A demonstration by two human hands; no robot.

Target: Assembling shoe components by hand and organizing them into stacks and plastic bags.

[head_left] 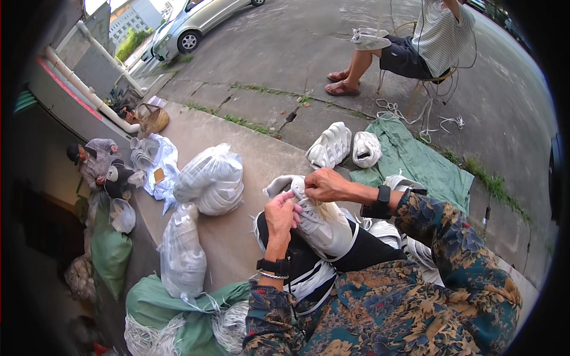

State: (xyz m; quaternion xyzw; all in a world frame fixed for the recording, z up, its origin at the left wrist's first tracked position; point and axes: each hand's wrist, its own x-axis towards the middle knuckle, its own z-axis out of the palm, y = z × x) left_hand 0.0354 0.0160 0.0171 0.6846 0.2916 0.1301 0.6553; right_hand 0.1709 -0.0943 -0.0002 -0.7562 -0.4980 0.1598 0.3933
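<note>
- While we're in the head view, eyes go straight to the white shoe (330, 231), sitting across the person's dark-trousered lap, toe toward the body!
- Left hand (280, 215): fingers narrowed into a pinch beside the laces (307, 209). Right hand (323, 185): fingers curled closed near the shoe's opening. Anything between those fingertips? Too small to tell.
- Handling, my call: light, soft and giving in the upper, stiffer at the sole, hardly fragile; the laces look limp. Best hold: the heel collar or sole edges.
- Surface: a yielding lap, rounded, so it could roll.
- Out wide: concrete ground (261, 145), a green sheet (409, 157) beside more white shoes (331, 145), stuffed clear bags (212, 178) leftward, a seated person (436, 41) beyond, a parked car (193, 29) at the top.
</note>
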